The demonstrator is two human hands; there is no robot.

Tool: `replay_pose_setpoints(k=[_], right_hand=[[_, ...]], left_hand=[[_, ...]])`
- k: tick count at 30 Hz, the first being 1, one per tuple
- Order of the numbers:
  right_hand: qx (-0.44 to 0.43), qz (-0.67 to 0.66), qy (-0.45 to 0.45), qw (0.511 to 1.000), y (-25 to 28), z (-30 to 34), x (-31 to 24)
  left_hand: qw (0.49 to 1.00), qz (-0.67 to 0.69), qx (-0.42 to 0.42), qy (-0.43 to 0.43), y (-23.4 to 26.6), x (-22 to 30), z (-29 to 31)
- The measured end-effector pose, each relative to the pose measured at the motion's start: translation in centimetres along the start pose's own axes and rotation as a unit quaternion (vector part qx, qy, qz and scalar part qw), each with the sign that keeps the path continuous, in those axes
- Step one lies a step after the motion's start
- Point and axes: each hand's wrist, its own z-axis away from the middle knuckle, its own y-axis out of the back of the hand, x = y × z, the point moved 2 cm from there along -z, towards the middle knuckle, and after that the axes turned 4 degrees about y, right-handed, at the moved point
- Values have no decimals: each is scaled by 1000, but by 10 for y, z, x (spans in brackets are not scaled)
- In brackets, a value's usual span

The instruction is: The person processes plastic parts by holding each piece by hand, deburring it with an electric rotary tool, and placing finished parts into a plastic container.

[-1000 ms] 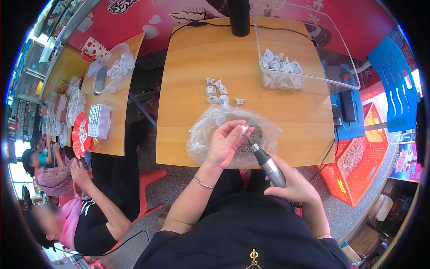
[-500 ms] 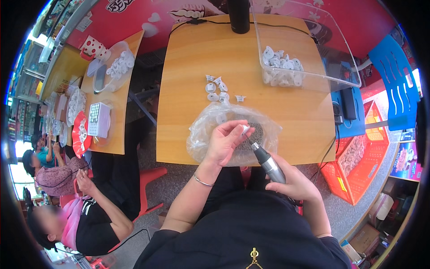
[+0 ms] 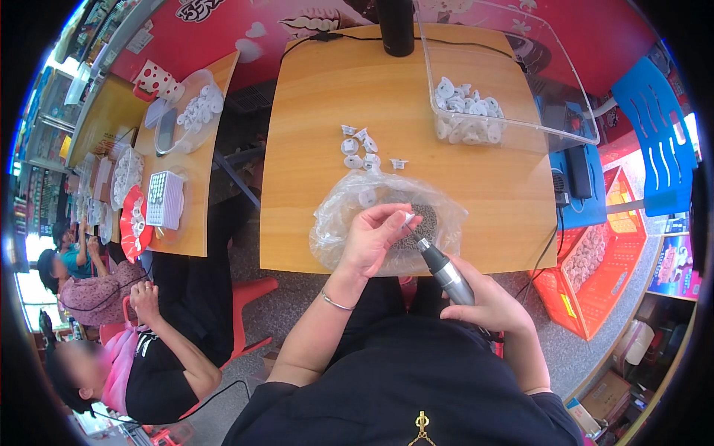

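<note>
My left hand (image 3: 367,241) pinches a small white plastic part (image 3: 408,218) between thumb and fingertips, with most of the part hidden by them. Wrapped round a grey and black electric screwdriver (image 3: 451,279) is my right hand (image 3: 491,301). The tool's bit points up and left toward the white part; whether they touch is too small to tell. Below both hands lies a clear plastic bag (image 3: 335,219), spread open, with a heap of small dark screws (image 3: 428,223) in it. Several similar white parts (image 3: 351,147) sit on the table just beyond the bag.
A clear bin (image 3: 513,128) with white parts stands at the table's (image 3: 312,97) far right, beside a black cylinder (image 3: 396,30). An orange crate (image 3: 617,279) and blue chair (image 3: 654,134) are on the right. At left, a co-worker (image 3: 160,349) sits by another table.
My left hand has shifted slightly, and less of the white part shows between its fingers. The screwdriver stays almost in place. The co-worker's hand at left has changed its pose.
</note>
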Motion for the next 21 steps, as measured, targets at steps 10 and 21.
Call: replay_pose_setpoints(k=[10,21], right_hand=[[-3,15,-9,1000,0,0,0],[-31,49,-7,998,9,7,-3]], left_hand=[[1000,8,5,9,1,-2,1],[998,-68,-16,4,4,14,4]])
